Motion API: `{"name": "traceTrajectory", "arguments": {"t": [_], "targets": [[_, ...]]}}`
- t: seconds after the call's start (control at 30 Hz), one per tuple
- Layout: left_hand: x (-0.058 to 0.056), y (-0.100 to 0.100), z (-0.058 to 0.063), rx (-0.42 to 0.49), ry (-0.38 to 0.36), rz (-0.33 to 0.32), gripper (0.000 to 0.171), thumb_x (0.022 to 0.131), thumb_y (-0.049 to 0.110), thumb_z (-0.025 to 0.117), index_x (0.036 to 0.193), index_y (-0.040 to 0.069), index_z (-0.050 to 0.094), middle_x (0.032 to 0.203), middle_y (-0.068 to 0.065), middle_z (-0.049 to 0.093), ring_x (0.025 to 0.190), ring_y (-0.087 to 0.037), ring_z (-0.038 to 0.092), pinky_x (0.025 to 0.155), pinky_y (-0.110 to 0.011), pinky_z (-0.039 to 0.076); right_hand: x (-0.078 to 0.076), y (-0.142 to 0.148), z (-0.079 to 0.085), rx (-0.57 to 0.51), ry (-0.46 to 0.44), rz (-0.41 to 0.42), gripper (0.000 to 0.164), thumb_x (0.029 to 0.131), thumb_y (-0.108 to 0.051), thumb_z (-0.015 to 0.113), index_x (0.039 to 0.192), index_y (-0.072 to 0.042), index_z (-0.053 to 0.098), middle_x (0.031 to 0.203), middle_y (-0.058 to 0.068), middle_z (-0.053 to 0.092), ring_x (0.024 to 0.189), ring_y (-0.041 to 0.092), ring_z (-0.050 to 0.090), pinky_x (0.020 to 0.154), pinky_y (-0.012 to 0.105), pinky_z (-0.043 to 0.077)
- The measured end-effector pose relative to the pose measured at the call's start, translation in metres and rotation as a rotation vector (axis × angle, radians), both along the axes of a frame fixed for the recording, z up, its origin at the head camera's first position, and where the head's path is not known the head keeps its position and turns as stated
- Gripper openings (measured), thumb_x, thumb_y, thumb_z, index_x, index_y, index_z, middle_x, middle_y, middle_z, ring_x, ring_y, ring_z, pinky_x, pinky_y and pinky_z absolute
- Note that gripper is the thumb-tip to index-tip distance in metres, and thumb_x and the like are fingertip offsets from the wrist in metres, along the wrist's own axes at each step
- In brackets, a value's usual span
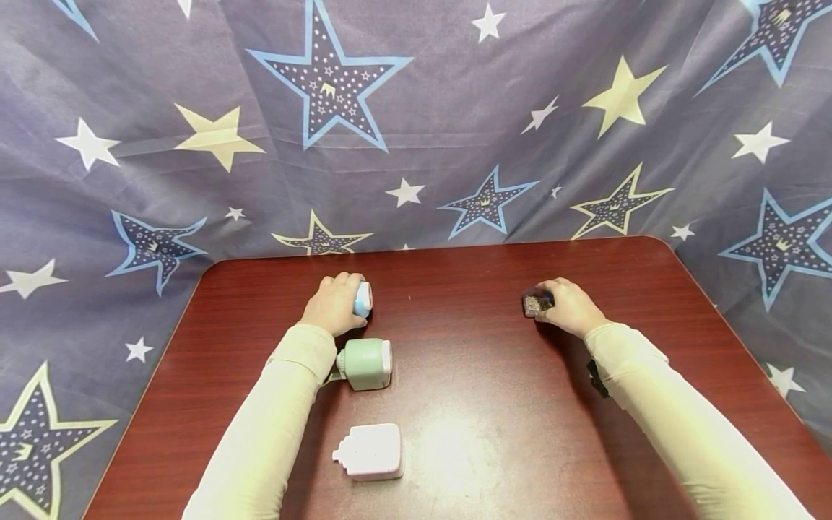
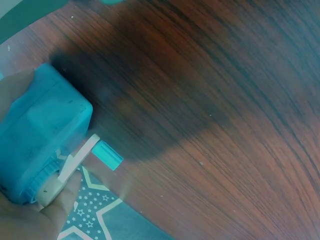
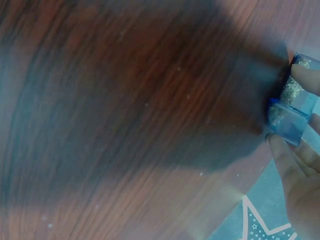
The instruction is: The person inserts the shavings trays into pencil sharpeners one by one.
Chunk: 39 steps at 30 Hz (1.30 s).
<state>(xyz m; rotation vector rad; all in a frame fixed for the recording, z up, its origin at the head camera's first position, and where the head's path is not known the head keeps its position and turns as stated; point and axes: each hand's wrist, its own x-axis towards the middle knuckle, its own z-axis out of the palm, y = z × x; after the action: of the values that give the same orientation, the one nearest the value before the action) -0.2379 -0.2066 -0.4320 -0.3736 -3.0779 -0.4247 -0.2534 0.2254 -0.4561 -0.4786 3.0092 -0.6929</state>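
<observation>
My left hand (image 1: 334, 303) grips a blue hand-crank pencil sharpener (image 2: 45, 115) at the far left of the table. Its pale crank arm with a blue knob (image 2: 107, 155) shows in the left wrist view; fingers cover part of the body. Far to the right, my right hand (image 1: 572, 308) pinches a small see-through container (image 3: 290, 112) between thumb and fingers, with light flaky bits inside. A green crank sharpener (image 1: 367, 364) lies beside the left forearm, which partly hides its handle. Nearer the front lies a pale pink, box-shaped item (image 1: 373, 451) with a stubby nozzle-like end.
A dark red wood-grain table (image 1: 468, 375) spans the view, its back edge against a grey-blue cloth (image 1: 416, 130) printed with stars. The cloth also hangs along both sides. A bright glare spot lies on the tabletop right of the pink item.
</observation>
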Motion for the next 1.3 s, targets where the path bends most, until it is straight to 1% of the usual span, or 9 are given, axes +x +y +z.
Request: {"name": "traceTrajectory", "arguments": {"t": [0.17, 0.4, 0.53, 0.7, 0.87, 0.97, 1.3], "targets": [[0.0000, 0.0003, -0.0004, 0.000, 0.001, -0.003, 0.076, 0.067, 0.019, 0.087, 0.134, 0.002, 0.054, 0.126, -0.021, 0.058, 0.114, -0.045, 0.050, 0.083, -0.063, 0.052, 0.0000, -0.0032, -0.0012, -0.003, -0.003, 0.004, 0.060, 0.074, -0.012, 0.077, 0.127, 0.012, 0.061, 0.125, 0.036, 0.060, 0.116, 0.051, 0.056, 0.100, 0.060, 0.043], [-0.0001, 0.0001, -0.0008, -0.002, -0.003, -0.002, 0.076, 0.067, 0.019, 0.087, 0.134, 0.002, 0.054, 0.126, -0.021, 0.058, 0.114, -0.045, 0.050, 0.083, -0.062, 0.052, 0.0000, -0.0035, -0.0028, -0.025, -0.038, 0.002, 0.071, 0.073, -0.015, 0.079, 0.134, 0.012, 0.057, 0.129, 0.037, 0.059, 0.121, 0.051, 0.054, 0.103, 0.059, 0.040], [0.0000, -0.0008, -0.0010, -0.001, -0.005, -0.003, 0.076, 0.067, 0.019, 0.087, 0.134, 0.002, 0.054, 0.127, -0.021, 0.058, 0.114, -0.045, 0.050, 0.083, -0.062, 0.052, -0.0006, -0.0022, -0.0037, -0.067, -0.048, -0.009, 0.075, 0.070, -0.013, 0.081, 0.135, 0.014, 0.055, 0.129, 0.037, 0.059, 0.119, 0.050, 0.056, 0.102, 0.059, 0.042], [0.0000, -0.0022, -0.0019, -0.001, 0.001, -0.004, 0.076, 0.067, 0.020, 0.087, 0.134, 0.002, 0.054, 0.126, -0.021, 0.058, 0.114, -0.045, 0.050, 0.083, -0.062, 0.052, 0.0005, -0.0003, -0.0006, -0.118, -0.081, -0.025, 0.078, 0.068, -0.010, 0.082, 0.136, 0.016, 0.053, 0.129, 0.038, 0.060, 0.118, 0.051, 0.057, 0.102, 0.060, 0.042], [0.0006, -0.0022, -0.0015, -0.002, -0.007, 0.000, 0.077, 0.067, 0.020, 0.087, 0.134, 0.002, 0.054, 0.127, -0.020, 0.058, 0.114, -0.045, 0.050, 0.083, -0.063, 0.052, 0.0017, 0.0003, 0.0011, -0.112, -0.099, -0.029, 0.074, 0.068, -0.009, 0.080, 0.134, 0.016, 0.055, 0.123, 0.036, 0.063, 0.112, 0.049, 0.061, 0.097, 0.059, 0.045], [0.0006, -0.0021, -0.0017, -0.002, -0.008, 0.001, 0.077, 0.067, 0.020, 0.087, 0.134, 0.002, 0.054, 0.126, -0.020, 0.058, 0.114, -0.045, 0.050, 0.083, -0.062, 0.052, 0.0018, -0.0010, 0.0017, -0.115, -0.092, -0.028, 0.071, 0.069, -0.008, 0.080, 0.132, 0.016, 0.057, 0.119, 0.036, 0.065, 0.107, 0.047, 0.063, 0.095, 0.059, 0.047], [-0.0001, -0.0004, -0.0003, 0.002, -0.009, -0.001, 0.077, 0.067, 0.019, 0.087, 0.135, 0.002, 0.053, 0.128, -0.020, 0.057, 0.114, -0.045, 0.050, 0.084, -0.062, 0.052, 0.0021, -0.0066, 0.0016, -0.127, -0.080, -0.024, 0.068, 0.071, -0.008, 0.079, 0.130, 0.016, 0.058, 0.115, 0.034, 0.067, 0.102, 0.044, 0.066, 0.092, 0.057, 0.049]]}}
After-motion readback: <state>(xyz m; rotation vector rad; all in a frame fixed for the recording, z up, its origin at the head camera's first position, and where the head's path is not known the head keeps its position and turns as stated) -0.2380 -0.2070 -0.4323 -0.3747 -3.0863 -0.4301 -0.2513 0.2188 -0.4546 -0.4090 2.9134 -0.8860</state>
